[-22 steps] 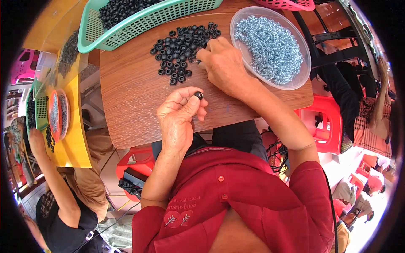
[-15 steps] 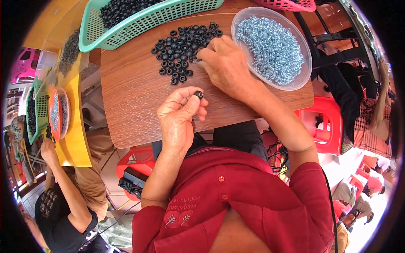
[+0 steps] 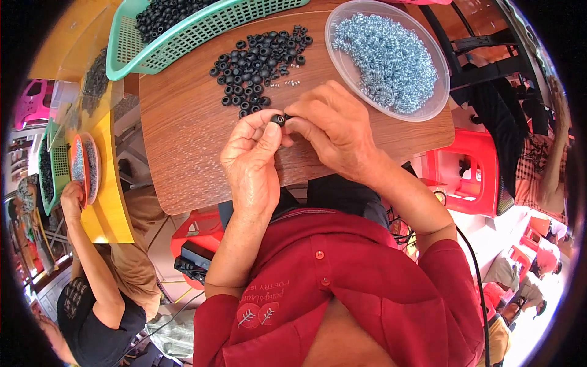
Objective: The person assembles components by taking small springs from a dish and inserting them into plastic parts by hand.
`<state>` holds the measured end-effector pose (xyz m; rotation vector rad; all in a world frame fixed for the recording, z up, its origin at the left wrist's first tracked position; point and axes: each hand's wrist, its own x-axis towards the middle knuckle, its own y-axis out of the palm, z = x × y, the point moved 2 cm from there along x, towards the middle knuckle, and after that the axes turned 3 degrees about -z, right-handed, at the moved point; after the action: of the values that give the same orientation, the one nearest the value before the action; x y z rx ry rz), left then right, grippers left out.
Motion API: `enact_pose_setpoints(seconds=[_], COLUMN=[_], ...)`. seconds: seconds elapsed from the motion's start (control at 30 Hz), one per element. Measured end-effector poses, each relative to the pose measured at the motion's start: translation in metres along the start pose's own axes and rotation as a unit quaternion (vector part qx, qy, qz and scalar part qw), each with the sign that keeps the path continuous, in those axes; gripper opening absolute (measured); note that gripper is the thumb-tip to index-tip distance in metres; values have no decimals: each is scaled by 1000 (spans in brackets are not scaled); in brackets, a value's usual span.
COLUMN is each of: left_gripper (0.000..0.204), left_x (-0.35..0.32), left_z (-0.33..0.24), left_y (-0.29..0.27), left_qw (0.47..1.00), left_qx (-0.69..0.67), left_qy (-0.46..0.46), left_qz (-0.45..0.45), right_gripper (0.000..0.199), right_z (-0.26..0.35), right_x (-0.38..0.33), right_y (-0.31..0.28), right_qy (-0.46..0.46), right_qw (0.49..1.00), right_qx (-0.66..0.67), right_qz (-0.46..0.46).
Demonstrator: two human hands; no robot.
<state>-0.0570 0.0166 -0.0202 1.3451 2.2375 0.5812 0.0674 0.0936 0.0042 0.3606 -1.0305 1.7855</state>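
Your left hand [image 3: 249,160] pinches a round black bead [image 3: 277,120] between thumb and forefinger, its marked end showing. Your right hand [image 3: 335,131] has its thumb and fingers pressed together on a small dark piece [image 3: 288,117], mostly hidden, right beside the bead. Half a second ago that right hand was at the edge of the black bead pile [image 3: 254,64]; now it has come down to meet your left, uncovering small shiny bits [image 3: 292,82] beside the pile. The pile lies on the brown table [image 3: 183,147], between the green basket [image 3: 183,44] and your hands, with the clear tub [image 3: 442,85] of pale blue pieces [image 3: 391,67] to its right. Your red shirt [image 3: 373,269] carries embroidered lettering [image 3: 264,295], upside down in view, next to two leaf-marked hearts [image 3: 258,315].
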Motion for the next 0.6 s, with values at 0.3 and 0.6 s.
enact_pose_setpoints(seconds=[0.3,0.6], left_gripper=[16,17], left_x=[-4,-5], left_z=[-5,-1], left_y=[7,14], left_qw=[1000,1000], left_qx=[-12,-18], left_qy=[-4,-26], left_qz=[-10,-1], right_gripper=[16,22], right_z=[1,1], right_x=[-6,-11], right_y=[-6,-15], right_qy=[68,44], right_qw=[996,999], right_qx=[55,-7], right_qz=[0,-10])
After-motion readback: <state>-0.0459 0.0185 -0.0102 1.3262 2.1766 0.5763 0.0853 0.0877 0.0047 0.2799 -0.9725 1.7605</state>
